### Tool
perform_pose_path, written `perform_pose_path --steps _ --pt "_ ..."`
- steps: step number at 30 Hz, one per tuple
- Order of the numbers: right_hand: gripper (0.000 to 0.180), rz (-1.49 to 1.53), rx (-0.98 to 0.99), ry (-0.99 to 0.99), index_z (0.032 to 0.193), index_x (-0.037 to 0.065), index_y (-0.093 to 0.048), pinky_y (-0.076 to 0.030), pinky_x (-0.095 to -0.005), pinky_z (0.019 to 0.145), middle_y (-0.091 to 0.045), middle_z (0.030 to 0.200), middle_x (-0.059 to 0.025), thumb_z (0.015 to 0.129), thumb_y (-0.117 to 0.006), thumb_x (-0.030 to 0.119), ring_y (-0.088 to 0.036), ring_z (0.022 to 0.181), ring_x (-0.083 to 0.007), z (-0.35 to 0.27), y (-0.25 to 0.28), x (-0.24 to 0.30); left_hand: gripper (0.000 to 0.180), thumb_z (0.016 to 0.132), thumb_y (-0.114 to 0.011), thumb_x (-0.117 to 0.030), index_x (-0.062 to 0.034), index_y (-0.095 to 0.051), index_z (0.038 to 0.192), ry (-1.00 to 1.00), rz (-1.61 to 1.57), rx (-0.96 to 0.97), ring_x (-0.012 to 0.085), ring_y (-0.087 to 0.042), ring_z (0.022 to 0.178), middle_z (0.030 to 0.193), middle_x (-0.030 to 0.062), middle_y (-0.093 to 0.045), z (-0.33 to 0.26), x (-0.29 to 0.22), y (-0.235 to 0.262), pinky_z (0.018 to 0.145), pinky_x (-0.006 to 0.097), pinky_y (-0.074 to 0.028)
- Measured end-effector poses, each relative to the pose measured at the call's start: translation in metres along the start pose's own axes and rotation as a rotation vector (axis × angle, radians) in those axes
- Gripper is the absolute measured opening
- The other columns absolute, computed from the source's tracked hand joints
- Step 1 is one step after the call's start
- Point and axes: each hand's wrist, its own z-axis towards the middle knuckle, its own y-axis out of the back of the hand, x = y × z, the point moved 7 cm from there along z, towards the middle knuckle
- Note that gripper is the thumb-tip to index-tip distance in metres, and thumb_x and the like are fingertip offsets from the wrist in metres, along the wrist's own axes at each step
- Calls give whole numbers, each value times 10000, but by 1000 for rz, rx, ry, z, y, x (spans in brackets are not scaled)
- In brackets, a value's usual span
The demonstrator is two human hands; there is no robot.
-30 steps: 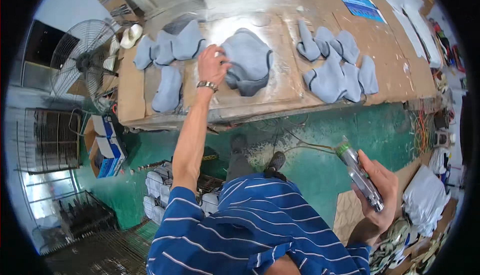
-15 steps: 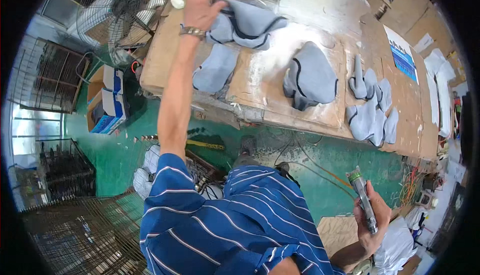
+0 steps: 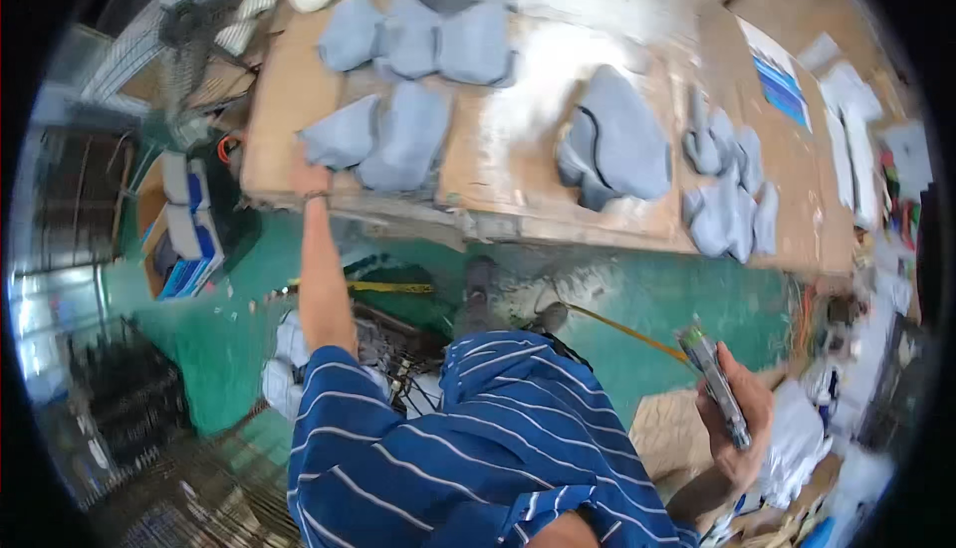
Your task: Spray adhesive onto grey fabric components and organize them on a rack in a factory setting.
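My left hand (image 3: 311, 178) is at the left end of the table, against the pointed left corner of a grey padded fabric piece (image 3: 344, 135). Its fingers are smeared by motion, so I cannot see whether they grip it. A second grey piece (image 3: 406, 140) lies just to the right. Behind these, several more grey pieces (image 3: 413, 35) form a row. At the lower right, my right hand (image 3: 742, 419) is closed around a slim grey cylindrical tool (image 3: 719, 392) with a green end, held off the table.
A large dark-trimmed grey piece (image 3: 627, 140) lies mid-table, with a cluster of smaller ones (image 3: 732, 219) to its right. A cardboard-topped table (image 3: 558, 205) spans the far side. A fan (image 3: 184, 45), an open box (image 3: 184, 224) and wire racks (image 3: 110, 389) stand left; a yellow hose (image 3: 617, 329) crosses the floor.
My left hand has come from the back row toward the table's near left edge. A grey piece now lies beside it where bare cardboard was. The right hand still holds the tool.
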Motion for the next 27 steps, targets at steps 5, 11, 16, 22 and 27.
perform_pose_path --steps 5,11,16,22,27 --pt "618 -30 -74 -47 1359 -53 -627 -510 -338 762 -705 937 -168 764 -761 46 -682 801 -265 -5 22 -20 483 952 -637 -411 -111 -685 1327 -59 492 169 286 -594 1267 1344 98 -672 7 54 -25 1082 397 -460" --pt "658 2 -364 -7 1351 -18 -659 -518 -324 775 -721 948 -173 701 -734 54 -694 807 -265 -33 74 -38 397 1063 -548 -382 -40 -688 1206 171 -1868 -266 268 -597 788 1162 70 -688 -42 90 -11 836 373 -508" --pt "663 59 -292 19 1290 -62 -687 -483 -315 698 -682 839 -147 700 -752 234 -657 720 -246 -47 77 -53 348 1031 -569 -191 39 -678 1268 430 -1499 -183 196 -603 980 1239 97 -660 -217 63 -107 856 348 -488" --pt "598 72 -363 103 1214 -84 -721 -462 -314 603 -641 710 -139 746 -738 288 -638 629 -247 -68 106 -82 286 950 -645 -69 -2 -739 1210 379 -968 -40 279 -703 1009 1156 152 -760 -362 84 -164 905 382 -534" --pt "631 -26 -230 115 1289 -7 -714 -498 -338 582 -685 764 -94 679 -835 104 -660 635 -225 -95 120 -111 292 971 -596 -144 -67 -758 1201 560 -690 272 249 -663 818 1018 106 -743 -447 86 -175 785 403 -520"
